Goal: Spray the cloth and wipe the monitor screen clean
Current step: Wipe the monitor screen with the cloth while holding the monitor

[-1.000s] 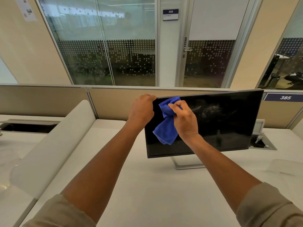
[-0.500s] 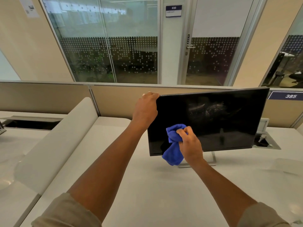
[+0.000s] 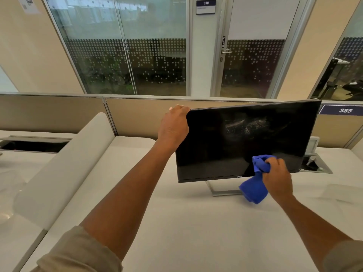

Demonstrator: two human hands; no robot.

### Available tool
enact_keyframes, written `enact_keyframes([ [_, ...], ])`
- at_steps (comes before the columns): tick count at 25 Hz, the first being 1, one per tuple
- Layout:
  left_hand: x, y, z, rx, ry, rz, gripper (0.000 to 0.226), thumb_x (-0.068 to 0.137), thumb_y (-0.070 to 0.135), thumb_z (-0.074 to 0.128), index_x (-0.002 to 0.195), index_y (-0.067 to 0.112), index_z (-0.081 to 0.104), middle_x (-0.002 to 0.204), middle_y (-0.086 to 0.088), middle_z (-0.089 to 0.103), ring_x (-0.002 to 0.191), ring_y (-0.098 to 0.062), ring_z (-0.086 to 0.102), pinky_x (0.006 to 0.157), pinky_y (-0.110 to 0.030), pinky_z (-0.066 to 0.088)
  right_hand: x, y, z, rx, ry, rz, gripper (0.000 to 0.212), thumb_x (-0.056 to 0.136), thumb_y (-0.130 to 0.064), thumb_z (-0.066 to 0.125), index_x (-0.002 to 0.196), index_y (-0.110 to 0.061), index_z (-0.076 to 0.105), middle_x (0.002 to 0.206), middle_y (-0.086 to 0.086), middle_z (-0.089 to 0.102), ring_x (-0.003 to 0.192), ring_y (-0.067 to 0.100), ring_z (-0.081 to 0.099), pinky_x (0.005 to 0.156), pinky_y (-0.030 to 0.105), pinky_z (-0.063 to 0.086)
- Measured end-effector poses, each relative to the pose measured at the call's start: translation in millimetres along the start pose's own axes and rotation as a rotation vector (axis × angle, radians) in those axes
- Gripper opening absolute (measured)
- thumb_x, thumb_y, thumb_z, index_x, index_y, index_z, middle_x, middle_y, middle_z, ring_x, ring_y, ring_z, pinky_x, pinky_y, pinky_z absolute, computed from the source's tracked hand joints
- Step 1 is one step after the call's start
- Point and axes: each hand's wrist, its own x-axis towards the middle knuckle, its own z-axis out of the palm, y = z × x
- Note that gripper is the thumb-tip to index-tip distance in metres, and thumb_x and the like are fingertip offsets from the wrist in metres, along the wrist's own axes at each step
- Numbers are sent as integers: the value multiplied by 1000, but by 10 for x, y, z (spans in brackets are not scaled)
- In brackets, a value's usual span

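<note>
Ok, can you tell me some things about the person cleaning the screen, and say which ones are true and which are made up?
1. The right hand holds a blue cloth. True.
2. The left hand grips the monitor at its bottom edge. False: it grips the top left corner.
3. The cloth is low on the screen, right of the middle. True.
4. The screen is spotless all over. False: smudges show on its upper middle.
5. The monitor stands on a white desk. True.

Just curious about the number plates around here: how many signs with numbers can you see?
2: one sign beside the glass door reads 030; another sign on the partition right of the monitor reads 385.
</note>
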Motion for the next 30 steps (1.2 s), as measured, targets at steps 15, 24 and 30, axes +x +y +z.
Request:
enact_keyframes([
  [15,-87,2,128,112,17,78,51,88,0,43,136,18,46,118,-12,52,105,-30,51,86,-41,51,-240,-1610,370,121,-16,-544,43,83,-13,72,123,-13,55,120,10,53,89,18,61,74,26,57],
  [24,-27,186,176,107,16,9,41,84,3,45,124,9,52,121,-13,56,124,-34,45,116,-49,26,149,-1138,25,-127,1,-566,35,91,-21,64,124,-18,55,118,5,55,77,16,61,59,28,57],
  [30,-32,212,185,29,46,4,39,85,0,47,122,12,53,118,-9,57,121,-30,48,117,-50,23,437,-368,-411,-169,89,-305,28,90,-16,60,117,-17,53,110,8,52,57,17,51,43,29,48],
])
